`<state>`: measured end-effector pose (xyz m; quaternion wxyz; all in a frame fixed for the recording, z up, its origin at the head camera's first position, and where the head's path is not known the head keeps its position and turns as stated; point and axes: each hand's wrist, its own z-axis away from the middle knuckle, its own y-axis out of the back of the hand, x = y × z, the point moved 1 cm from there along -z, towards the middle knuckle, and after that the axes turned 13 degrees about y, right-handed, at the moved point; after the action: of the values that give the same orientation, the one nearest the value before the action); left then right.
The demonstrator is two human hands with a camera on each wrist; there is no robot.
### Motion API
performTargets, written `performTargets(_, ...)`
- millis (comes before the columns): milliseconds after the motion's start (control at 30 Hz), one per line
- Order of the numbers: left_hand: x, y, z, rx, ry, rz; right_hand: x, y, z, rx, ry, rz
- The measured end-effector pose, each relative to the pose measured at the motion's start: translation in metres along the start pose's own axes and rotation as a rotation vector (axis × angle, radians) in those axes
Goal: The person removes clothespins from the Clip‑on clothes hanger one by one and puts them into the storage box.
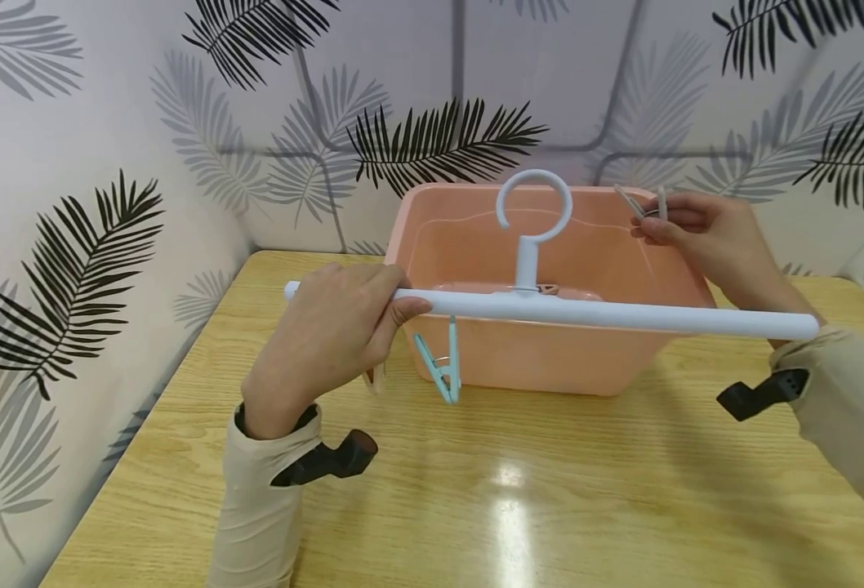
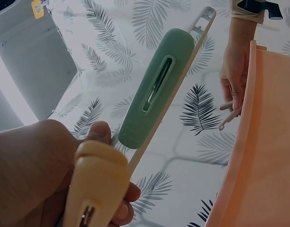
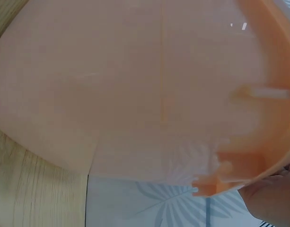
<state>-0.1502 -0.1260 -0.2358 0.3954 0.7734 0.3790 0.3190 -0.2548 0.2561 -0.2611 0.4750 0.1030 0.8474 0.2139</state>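
My left hand (image 1: 329, 335) grips a white hanger's straight bar (image 1: 608, 314) near its left end, the bar lying across the view with its round hook (image 1: 567, 204) up. A light blue-green clothespin (image 1: 452, 367) hangs from the bar just right of that hand. Beneath the same hand shows a yellowish clothespin (image 1: 379, 379), seen large in the left wrist view in front of the fingers (image 2: 122, 213). Over the basin's back right rim, my right hand (image 1: 719, 245) pinches a pale grey clothespin (image 1: 661, 204) by thumb and fingers. The right wrist view shows mostly basin wall, with part of the hand (image 3: 270, 203).
A peach plastic basin (image 1: 535, 359) stands on the wood-grain table (image 1: 432, 490) behind the hanger. Something small and brown (image 1: 547, 289) shows inside it, partly behind the bar. Leaf-patterned fabric (image 1: 204, 204) closes off the back and sides.
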Motion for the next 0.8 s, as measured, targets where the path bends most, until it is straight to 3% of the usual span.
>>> performTargets(333, -0.002, 0.000, 0.001, 0.003, 0.007, -0.002, 0.007, -0.014, -0.006, 0.078, 0.077, -0.107)
performTargets(467, -0.002, 0.001, 0.000, 0.007, 0.003, -0.009, 0.005, -0.015, -0.004, 0.112, 0.105, -0.076)
performTargets(700, 0.000, 0.001, 0.002, 0.003, 0.003, -0.004, 0.009, -0.015, -0.001, 0.170, 0.171, -0.333)
performTargets(800, 0.000, 0.000, 0.001, 0.002, 0.000, -0.005, 0.009, -0.014, 0.001, 0.178, 0.181, -0.370)
